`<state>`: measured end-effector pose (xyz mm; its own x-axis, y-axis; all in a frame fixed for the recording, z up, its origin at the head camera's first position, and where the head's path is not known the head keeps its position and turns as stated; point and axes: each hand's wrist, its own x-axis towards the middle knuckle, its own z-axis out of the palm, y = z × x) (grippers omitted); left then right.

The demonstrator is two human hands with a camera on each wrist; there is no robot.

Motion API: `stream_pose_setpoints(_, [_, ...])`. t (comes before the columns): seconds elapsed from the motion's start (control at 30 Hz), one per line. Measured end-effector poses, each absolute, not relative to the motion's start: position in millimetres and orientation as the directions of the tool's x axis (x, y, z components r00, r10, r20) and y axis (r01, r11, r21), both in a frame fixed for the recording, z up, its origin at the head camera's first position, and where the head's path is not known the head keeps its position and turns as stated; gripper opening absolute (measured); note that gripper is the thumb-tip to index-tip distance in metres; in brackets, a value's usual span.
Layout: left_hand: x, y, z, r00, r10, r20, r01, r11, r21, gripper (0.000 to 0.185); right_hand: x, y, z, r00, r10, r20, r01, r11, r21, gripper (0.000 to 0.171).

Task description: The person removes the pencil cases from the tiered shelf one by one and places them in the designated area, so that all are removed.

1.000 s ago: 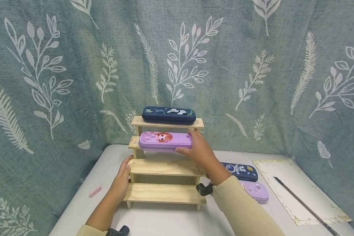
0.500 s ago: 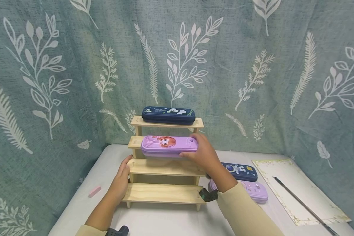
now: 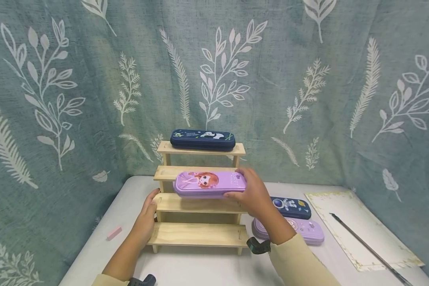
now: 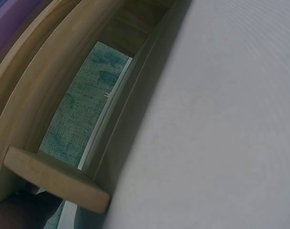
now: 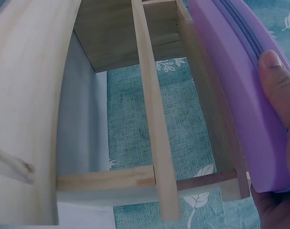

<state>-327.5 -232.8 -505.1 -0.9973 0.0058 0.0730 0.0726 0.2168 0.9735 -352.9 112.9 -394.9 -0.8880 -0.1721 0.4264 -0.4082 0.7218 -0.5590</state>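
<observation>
Your right hand [image 3: 254, 194] has the purple girl-print case [image 3: 210, 185] pinched at its right end, thumb on the front side, the rest wrapped behind. The case sits in front of the second tier from the top and overlaps the third in view; can't tell if it touches wood. Your left hand [image 3: 145, 221] touches the left end of the third tier; can't tell if it grips or just rests.

Risk, my read: one-end hold, so the far end could droop or twist and clip a tier edge. If your left hand lets up, a knock could shift the rack [image 3: 196, 234], and the panda case [image 3: 202, 140] up top could slide.

Count: one rack, four tiers. Four cases: girl-print in hand, panda on the top tier, plus the astronaut case [image 3: 296, 208] and pale purple case [image 3: 310, 230] on the desk [image 3: 186, 270], right of the rack. One paper sheet [image 3: 357, 222] with one thin dark stick [image 3: 365, 246] across it, far right. One pink block [image 3: 114, 233], left.
</observation>
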Motion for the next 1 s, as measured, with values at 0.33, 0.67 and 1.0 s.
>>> stream_pose_setpoints(0.33, [-325.8, -233.4, -505.0, -0.998, 0.004, 0.068, 0.067, 0.217, 0.974, 0.05, -335.7, 123.6, -402.0, -0.89, -0.122, 0.44, -0.381, 0.729, -0.569, 0.089])
stream_pose_setpoints(0.67, [-325.5, -233.2, -504.6, -0.996, 0.022, 0.082, 0.085, 0.215, 0.973, 0.051, -323.9, 144.4, -413.6, -0.894, -0.079, 0.44, -0.353, 0.728, -0.587, 0.082])
stream_pose_setpoints(1.0, [-327.6, -233.8, -507.2, -0.995, 0.033, 0.09, 0.095, 0.205, 0.974, 0.05, -308.9, 168.2, -424.0, -0.922, -0.04, 0.385, -0.283, 0.748, -0.601, 0.087])
